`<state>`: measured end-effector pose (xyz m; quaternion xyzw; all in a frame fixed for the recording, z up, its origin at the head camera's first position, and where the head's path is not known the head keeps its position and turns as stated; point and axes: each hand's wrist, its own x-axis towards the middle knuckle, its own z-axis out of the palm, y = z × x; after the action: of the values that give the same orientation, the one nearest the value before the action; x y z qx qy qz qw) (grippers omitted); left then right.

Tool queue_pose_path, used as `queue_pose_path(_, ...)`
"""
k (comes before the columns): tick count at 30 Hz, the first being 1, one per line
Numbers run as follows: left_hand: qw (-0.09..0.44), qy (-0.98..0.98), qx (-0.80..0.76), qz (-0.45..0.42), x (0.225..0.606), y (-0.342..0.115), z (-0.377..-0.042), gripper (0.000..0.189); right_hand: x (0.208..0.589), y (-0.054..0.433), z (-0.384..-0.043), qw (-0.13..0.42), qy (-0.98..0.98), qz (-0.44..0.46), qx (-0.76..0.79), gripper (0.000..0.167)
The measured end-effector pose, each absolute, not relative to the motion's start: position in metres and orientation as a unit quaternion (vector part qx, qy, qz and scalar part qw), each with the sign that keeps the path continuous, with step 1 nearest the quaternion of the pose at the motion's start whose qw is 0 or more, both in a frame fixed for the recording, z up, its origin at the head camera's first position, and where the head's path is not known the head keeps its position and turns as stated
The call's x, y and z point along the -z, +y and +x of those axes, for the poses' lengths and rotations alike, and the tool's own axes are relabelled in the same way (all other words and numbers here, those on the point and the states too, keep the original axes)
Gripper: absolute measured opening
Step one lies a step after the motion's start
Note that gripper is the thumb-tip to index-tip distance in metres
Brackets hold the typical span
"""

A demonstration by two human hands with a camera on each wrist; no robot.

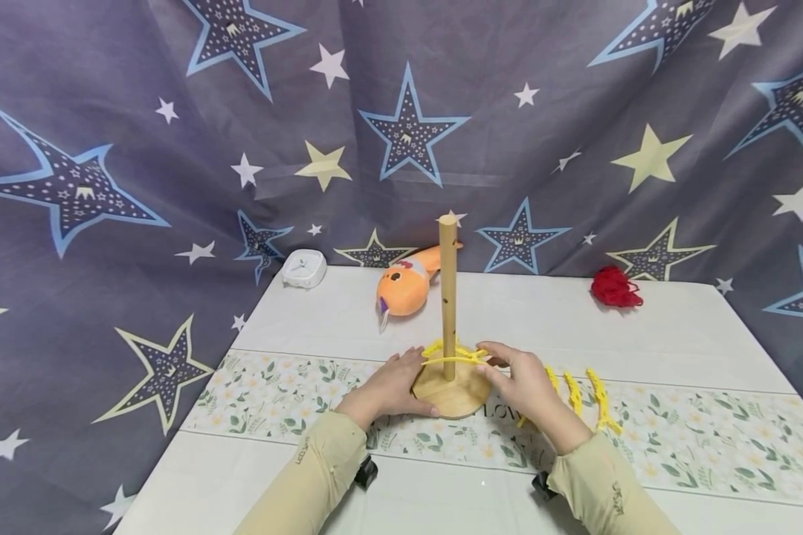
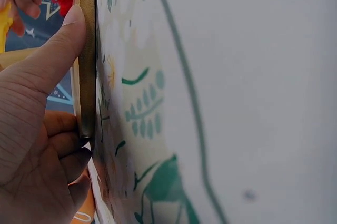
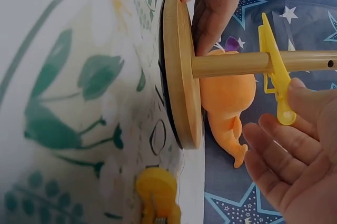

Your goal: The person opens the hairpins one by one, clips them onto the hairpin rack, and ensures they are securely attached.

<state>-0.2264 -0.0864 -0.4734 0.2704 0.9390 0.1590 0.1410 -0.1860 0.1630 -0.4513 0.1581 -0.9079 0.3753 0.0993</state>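
Observation:
A round wooden base (image 1: 465, 401) with an upright wooden post (image 1: 448, 297) stands before me. My left hand (image 1: 395, 386) grips the base's left edge, its thumb (image 2: 73, 29) on the near side and its other fingers farther round the rim. With my right hand (image 1: 518, 379) I pinch the end of a yellow plastic clip (image 3: 279, 71). The clip lies across the post low down, one arm in front of it and one behind. Whether it bites on the wood I cannot tell. Several more yellow clips (image 1: 601, 397) lie right of my right hand.
An orange plush toy (image 1: 404, 290) lies behind the post. At the back left is a white clock (image 1: 304, 269), and at the back right a bundle of red yarn (image 1: 616, 288). A star-patterned curtain (image 1: 482, 89) hangs behind the table (image 1: 274, 316).

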Motion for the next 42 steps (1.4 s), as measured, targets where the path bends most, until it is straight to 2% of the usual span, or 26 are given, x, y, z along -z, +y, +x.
queue_pose_path(7, 0.146, 0.935, -0.17, 0.274, 0.474, -0.087, -0.226, 0.105, 0.448, 0.176, -0.18, 0.098, -0.907, 0.144, -0.384, 0.048)
queue_pose_path(27, 0.151, 0.932, -0.182, 0.274, 0.471, -0.088, -0.225, 0.1, 0.448, 0.26, -0.139, 0.132, -0.931, 0.061, -0.336, 0.034)
queue_pose_path(36, 0.154, 0.931, -0.186, 0.272, 0.47, -0.088, -0.226, 0.101, 0.448, 0.286, -0.127, 0.102, -0.951, 0.006, -0.291, 0.037)
queue_pose_path(42, 0.153, 0.933, -0.179, 0.271, 0.471, -0.087, -0.227, 0.102, 0.452, 0.3, -0.121, 0.061, -0.965, -0.021, -0.256, 0.049)
